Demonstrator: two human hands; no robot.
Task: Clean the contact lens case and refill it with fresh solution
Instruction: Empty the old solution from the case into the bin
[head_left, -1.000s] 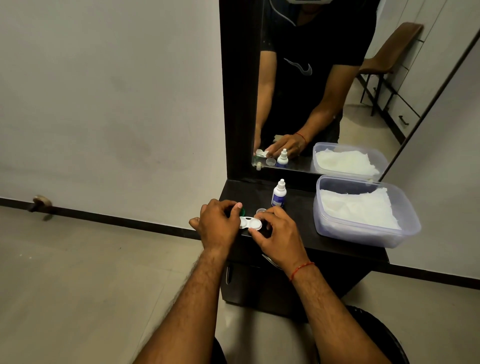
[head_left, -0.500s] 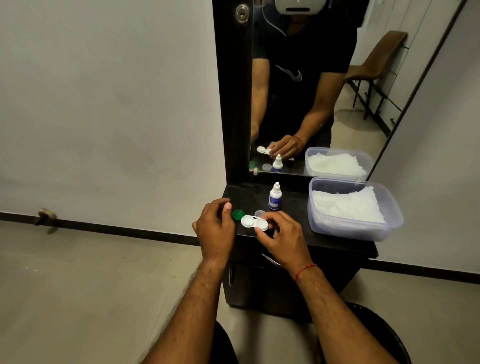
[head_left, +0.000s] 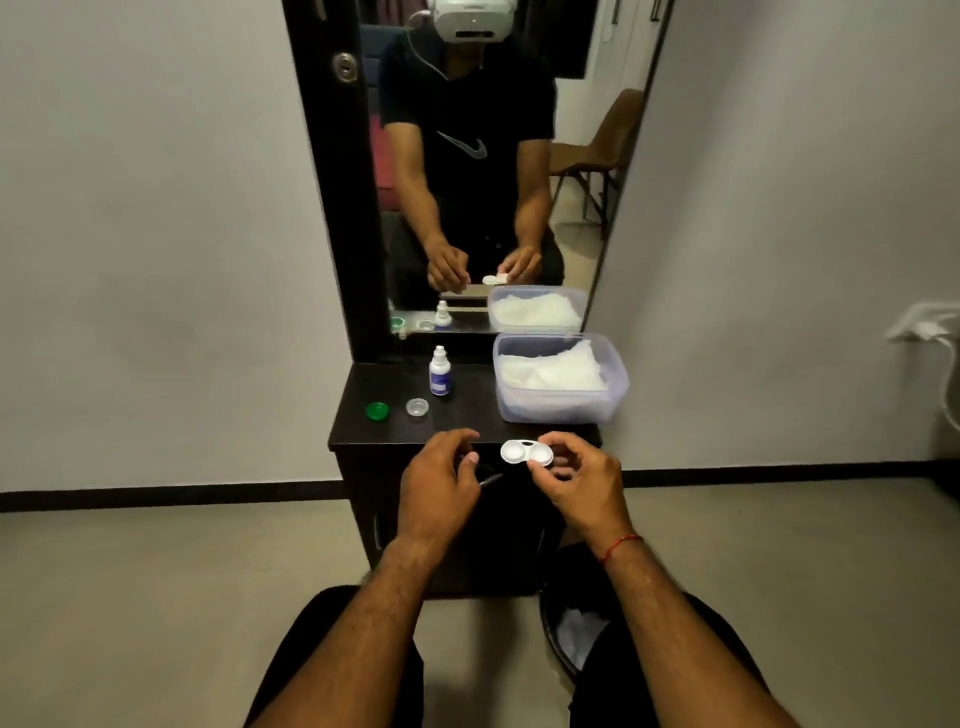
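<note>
Green round plastic cap (head_left: 377, 410) and clear round cap (head_left: 417, 407) lie on the dark bench (head_left: 467, 418), the left grip (head_left: 439, 483) is loosely curled and empty, so the right grip (head_left: 579, 480), pinching the white twin-well lens case (head_left: 525, 452) just off the bench's front edge, should touch only its rim.

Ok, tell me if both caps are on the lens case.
No, the green cap and clear cap lie on the table, apart from the lens case.

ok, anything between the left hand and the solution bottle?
Nothing visible blocks it. The left hand hovers empty at the table's front edge; the solution bottle stands upright straight behind it. The clear cap lies just left of that line, the green cap further left. The right hand holds the lens case.
</note>
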